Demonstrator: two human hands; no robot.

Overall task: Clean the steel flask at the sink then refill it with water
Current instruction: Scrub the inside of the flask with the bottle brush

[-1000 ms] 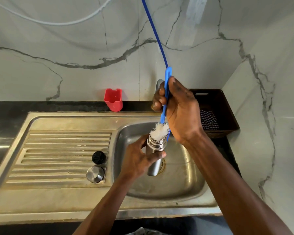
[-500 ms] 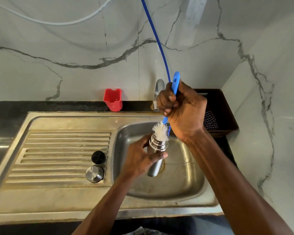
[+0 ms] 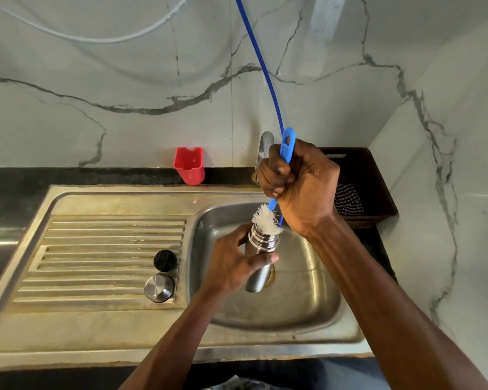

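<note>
The steel flask (image 3: 261, 246) is held upright over the sink basin (image 3: 302, 299), my left hand (image 3: 234, 263) gripping its body. My right hand (image 3: 299, 187) grips the blue handle of a bottle brush (image 3: 288, 144). Its white bristles (image 3: 264, 219) stick out of the flask's open mouth. The flask's black stopper (image 3: 165, 260) and steel cap (image 3: 159, 287) lie on the ribbed drainboard to the left of the basin. The tap (image 3: 265, 144) stands behind my right hand, mostly hidden by it.
A red plastic cup (image 3: 189, 164) sits on the dark ledge behind the sink. A dark basket (image 3: 375, 175) holding a patterned cloth stands at the back right. A blue hose (image 3: 261, 57) hangs down the marble wall to the tap.
My right hand has shifted right and taken a fuller fist grip on the brush handle. The bristles stay at the flask mouth. My left hand keeps the flask in place.
</note>
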